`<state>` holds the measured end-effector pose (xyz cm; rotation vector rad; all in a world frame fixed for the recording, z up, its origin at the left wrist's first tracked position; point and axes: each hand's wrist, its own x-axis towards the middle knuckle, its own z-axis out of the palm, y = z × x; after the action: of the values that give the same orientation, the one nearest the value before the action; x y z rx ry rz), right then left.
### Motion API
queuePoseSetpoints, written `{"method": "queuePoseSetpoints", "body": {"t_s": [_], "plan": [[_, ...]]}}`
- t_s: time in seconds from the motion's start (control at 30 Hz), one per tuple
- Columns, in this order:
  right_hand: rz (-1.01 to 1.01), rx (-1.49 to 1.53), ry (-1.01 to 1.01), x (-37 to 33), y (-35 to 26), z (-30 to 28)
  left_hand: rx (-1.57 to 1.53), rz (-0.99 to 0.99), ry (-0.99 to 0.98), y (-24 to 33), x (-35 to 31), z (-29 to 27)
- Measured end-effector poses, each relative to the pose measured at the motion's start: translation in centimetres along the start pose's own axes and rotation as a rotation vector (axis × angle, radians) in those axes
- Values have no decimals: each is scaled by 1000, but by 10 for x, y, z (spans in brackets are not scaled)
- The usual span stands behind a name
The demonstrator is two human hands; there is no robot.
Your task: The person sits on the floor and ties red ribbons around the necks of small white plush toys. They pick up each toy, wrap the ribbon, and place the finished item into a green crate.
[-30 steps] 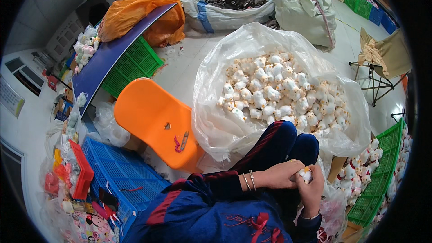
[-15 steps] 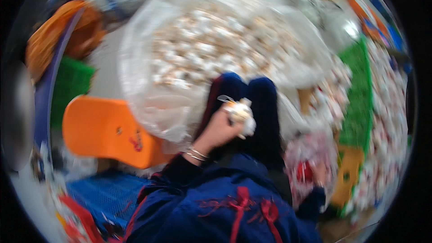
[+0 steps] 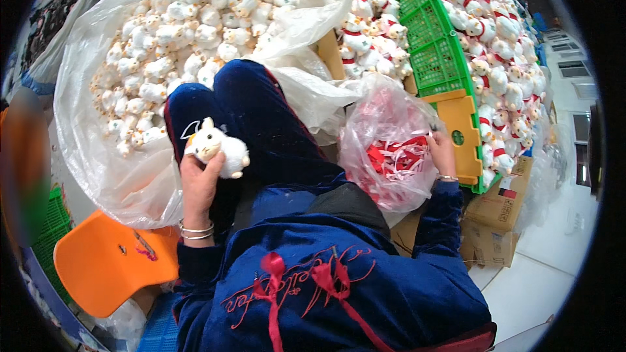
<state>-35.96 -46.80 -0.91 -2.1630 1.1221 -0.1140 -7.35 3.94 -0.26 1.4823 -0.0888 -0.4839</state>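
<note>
My left hand (image 3: 201, 179) is closed around a small white plush toy (image 3: 223, 150) with orange-and-white ears, held above my left knee. A thin white loop (image 3: 190, 130) sticks up from the toy's head. On my right sits a clear pinkish plastic bag (image 3: 375, 111), its top spread wide, with red and white ribbon strips (image 3: 399, 158) inside. At the bag's right edge is my right hand (image 3: 444, 154), fingers drawn together; what they pinch, bag or strip, is not clear.
A large clear sack (image 3: 85, 124) of similar plush toys lies ahead. Toys with red neck ribbons (image 3: 499, 88) fill the space beyond a green plastic crate (image 3: 427, 32). An orange stool (image 3: 111, 264) stands at left; cardboard boxes (image 3: 495, 205) sit at right.
My view has swung to the right and sharpened. The plush toy stays in my left hand, its face now turned up. My right hand remains at the ribbon bag, now at its right edge.
</note>
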Motion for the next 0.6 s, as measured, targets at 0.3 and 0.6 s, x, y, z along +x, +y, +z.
{"method": "queuePoseSetpoints", "body": {"t_s": [0.3,0.6], "plan": [[-19,460,-227,-16,-105,-37,-28,1,22,-12,2,-9],[26,155,-72,6,-83,-49,13,-9,39,-18,1,-15]]}}
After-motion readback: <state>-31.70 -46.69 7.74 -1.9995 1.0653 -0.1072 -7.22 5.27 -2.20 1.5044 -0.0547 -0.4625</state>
